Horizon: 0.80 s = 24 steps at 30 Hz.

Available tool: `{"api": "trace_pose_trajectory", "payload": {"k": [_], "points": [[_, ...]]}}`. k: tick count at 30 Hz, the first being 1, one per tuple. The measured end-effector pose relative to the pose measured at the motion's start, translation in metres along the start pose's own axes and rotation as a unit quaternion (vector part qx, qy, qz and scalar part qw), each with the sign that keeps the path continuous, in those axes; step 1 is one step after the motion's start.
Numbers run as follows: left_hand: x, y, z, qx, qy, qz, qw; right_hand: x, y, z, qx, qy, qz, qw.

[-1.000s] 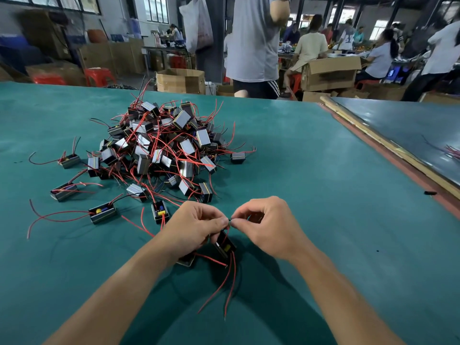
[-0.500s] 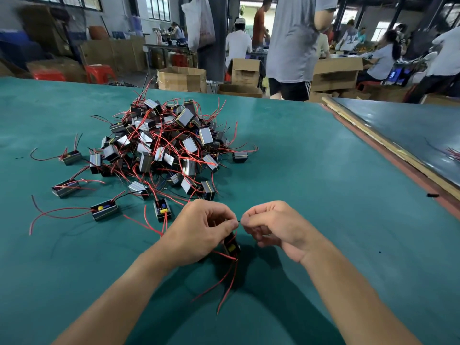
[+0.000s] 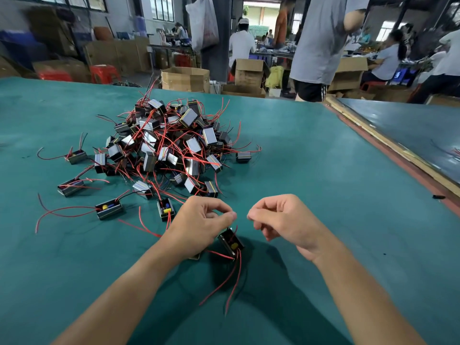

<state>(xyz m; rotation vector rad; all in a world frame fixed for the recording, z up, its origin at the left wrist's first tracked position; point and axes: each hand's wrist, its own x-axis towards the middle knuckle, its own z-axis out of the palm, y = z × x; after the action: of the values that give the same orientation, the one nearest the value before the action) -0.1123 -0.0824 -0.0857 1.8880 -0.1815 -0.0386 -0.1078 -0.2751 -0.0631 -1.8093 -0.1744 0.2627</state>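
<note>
Two hands work over the near middle of the green table (image 3: pixel 311 170), held apart with a narrow gap between their fingertips. The left hand (image 3: pixel 199 227) pinches, between thumb and forefinger, the upper lead (image 3: pixel 235 226) of a small open-topped module (image 3: pixel 230 242). The module hangs tilted just below that hand, at 6 o'clock from the gap, and its long red leads (image 3: pixel 232 277) trail on toward 6 o'clock. The right hand (image 3: pixel 281 220) is curled, thumb against forefinger; whether anything lies between them cannot be told. A second casing (image 3: pixel 195 256) shows in part under the left palm. Two open casings lie at 9 to 10 o'clock from the left hand: the nearer casing (image 3: pixel 165 207) shows a yellow part inside, the farther casing (image 3: pixel 108 208) a yellow and a blue part. The pile of modules (image 3: pixel 171 145), tangled in red wire, lies at 11 o'clock, near the hands. Cardboard boxes (image 3: pixel 185 79) stand past the far edge at 12 o'clock; their contents are not visible. A wooden strip (image 3: pixel 388 145) bounds the table at 2 o'clock, with a neighbouring table (image 3: pixel 410 130) beyond it. Green surface runs open from 1 to 4 o'clock of the right hand. The room is a workshop, with a standing person in a grey shirt (image 3: pixel 323 38) at 1 o'clock and seated workers behind.
</note>
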Motion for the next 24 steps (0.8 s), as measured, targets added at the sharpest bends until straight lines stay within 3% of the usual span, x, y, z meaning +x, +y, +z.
{"api": "trace_pose_trajectory", "payload": {"k": [5,12,19,24], "points": [[0.002,0.001,-0.001,-0.001,0.02,-0.024,1.0,0.004,0.012,0.013,-0.109,-0.003,-0.037,0.993],[0.003,0.001,-0.001,0.008,0.015,-0.042,0.999,0.005,0.018,0.022,-0.179,-0.004,-0.098,0.979],[0.007,-0.006,0.0,0.017,0.025,-0.036,0.999,-0.001,0.011,0.017,-0.178,-0.055,-0.117,0.975],[0.008,-0.01,0.0,0.017,0.015,-0.025,0.999,-0.003,0.008,0.019,-0.121,-0.082,-0.122,0.982]]}}
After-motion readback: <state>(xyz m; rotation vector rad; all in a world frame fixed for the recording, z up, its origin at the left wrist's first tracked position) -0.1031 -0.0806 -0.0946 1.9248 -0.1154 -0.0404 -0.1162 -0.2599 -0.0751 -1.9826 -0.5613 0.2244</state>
